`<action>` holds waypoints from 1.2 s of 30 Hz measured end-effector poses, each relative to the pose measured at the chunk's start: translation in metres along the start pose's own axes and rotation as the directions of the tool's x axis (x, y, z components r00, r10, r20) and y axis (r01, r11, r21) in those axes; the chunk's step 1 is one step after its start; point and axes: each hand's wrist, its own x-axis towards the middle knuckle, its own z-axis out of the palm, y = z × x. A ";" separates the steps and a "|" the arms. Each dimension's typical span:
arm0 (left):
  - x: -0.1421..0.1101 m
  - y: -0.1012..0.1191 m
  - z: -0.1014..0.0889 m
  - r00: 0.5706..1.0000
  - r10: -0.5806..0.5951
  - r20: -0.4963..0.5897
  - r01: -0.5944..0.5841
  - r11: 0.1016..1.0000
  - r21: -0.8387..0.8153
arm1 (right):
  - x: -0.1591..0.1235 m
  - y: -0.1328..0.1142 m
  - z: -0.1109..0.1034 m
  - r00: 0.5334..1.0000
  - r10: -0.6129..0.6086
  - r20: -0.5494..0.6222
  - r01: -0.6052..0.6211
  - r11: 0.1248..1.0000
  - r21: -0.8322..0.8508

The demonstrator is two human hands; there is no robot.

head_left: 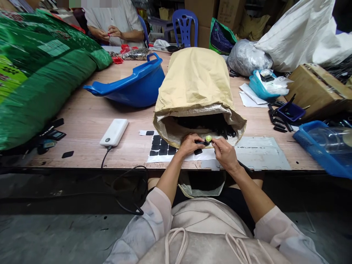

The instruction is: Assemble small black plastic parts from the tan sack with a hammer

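Observation:
In front of the mouth of a tan sack (pixel 196 79), both my hands meet over the table's near edge. My left hand (pixel 190 144) is closed on a slim black piece (pixel 202 142). My right hand (pixel 224 152) pinches at a small round yellow-green disc (pixel 208 139) at the end of that piece; the exact finger contact is too small to make out. Inside the sack lie many black pieces (pixel 209 123). Under my left hand a white sheet carries black rounded-square stickers (pixel 163 146). A grey flat board (pixel 261 152) lies to the right of my right hand.
A blue basin (pixel 134 84) and a white power bank (pixel 114 132) with a cable stand left. Green sacks (pixel 49 73) fill the far left. At right are a blue tray (pixel 324 146), a cardboard box (pixel 321 90) and a teal basket (pixel 264 86). Another person (pixel 114 25) sits opposite.

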 end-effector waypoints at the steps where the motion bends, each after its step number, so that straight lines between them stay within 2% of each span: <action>1: 0.000 0.000 0.000 1.000 -0.004 0.002 0.004 1.000 0.007 | -0.001 0.001 0.000 1.000 0.004 0.009 -0.004 1.000 -0.001; 5: -0.002 0.002 0.000 1.000 0.003 -0.001 -0.003 1.000 0.030 | 0.004 0.010 -0.004 1.000 -0.009 -0.018 0.009 1.000 -0.003; 8: -0.004 0.004 -0.001 1.000 0.028 -0.010 -0.027 0.995 0.092 | 0.014 0.024 -0.011 0.999 -0.028 -0.030 0.026 0.996 -0.080; 14: 0.001 0.008 -0.008 0.997 0.071 0.006 -0.071 0.977 0.201 | 0.015 0.056 -0.010 0.993 -0.109 0.054 0.120 0.954 -0.274; 16: -0.009 0.014 -0.006 0.992 0.125 -0.030 -0.117 0.977 0.179 | 0.009 0.062 -0.006 0.991 -0.123 0.054 0.134 0.945 -0.297; 18: -0.034 0.021 0.004 0.976 0.216 -0.036 -0.209 0.967 0.148 | 0.005 0.064 -0.003 0.991 -0.125 0.041 0.132 0.946 -0.295; 20: -0.072 0.025 0.021 0.942 0.321 0.101 -0.331 0.938 0.105 | 0.003 0.065 -0.001 0.992 -0.124 0.036 0.129 0.951 -0.282; 21: -0.092 0.023 0.032 0.893 0.355 0.276 -0.385 0.921 0.062 | 0.003 0.066 0.000 0.992 -0.122 0.036 0.127 0.953 -0.275; 22: -0.110 0.019 0.043 0.824 0.356 0.441 -0.407 0.913 0.024 | 0.003 0.066 0.001 0.992 -0.119 0.039 0.125 0.955 -0.268; 23: -0.125 0.012 0.053 0.788 0.313 0.531 -0.380 0.925 0.019 | 0.004 0.066 0.002 0.993 -0.114 0.041 0.121 0.958 -0.260; 24: -0.136 0.002 0.063 0.789 0.238 0.566 -0.313 0.949 0.039 | 0.004 0.067 0.002 0.993 -0.108 0.043 0.115 0.961 -0.252; 25: -0.142 -0.010 0.072 0.819 0.135 0.558 -0.215 0.974 0.079 | 0.005 0.067 0.003 0.994 -0.102 0.044 0.110 0.963 -0.247; 27: -0.140 -0.035 0.087 0.893 -0.107 0.437 0.025 0.982 0.189 | 0.006 0.067 0.004 0.995 -0.095 0.039 0.102 0.964 -0.246; 29: -0.125 -0.057 0.099 0.912 -0.291 0.289 0.210 0.937 0.278 | 0.006 0.066 0.005 0.995 -0.093 0.029 0.098 0.961 -0.260; 31: -0.110 -0.071 0.108 0.900 -0.378 0.216 0.295 0.894 0.337 | 0.006 0.065 0.004 0.995 -0.099 0.022 0.101 0.956 -0.274; 32: -0.104 -0.075 0.112 0.892 -0.399 0.213 0.311 0.883 0.352 | 0.006 0.064 0.004 0.995 -0.102 0.022 0.104 0.955 -0.278; 36: -0.102 -0.079 0.116 0.856 -0.432 0.285 0.326 0.878 0.350 | 0.005 0.063 0.001 0.994 -0.110 0.024 0.112 0.956 -0.271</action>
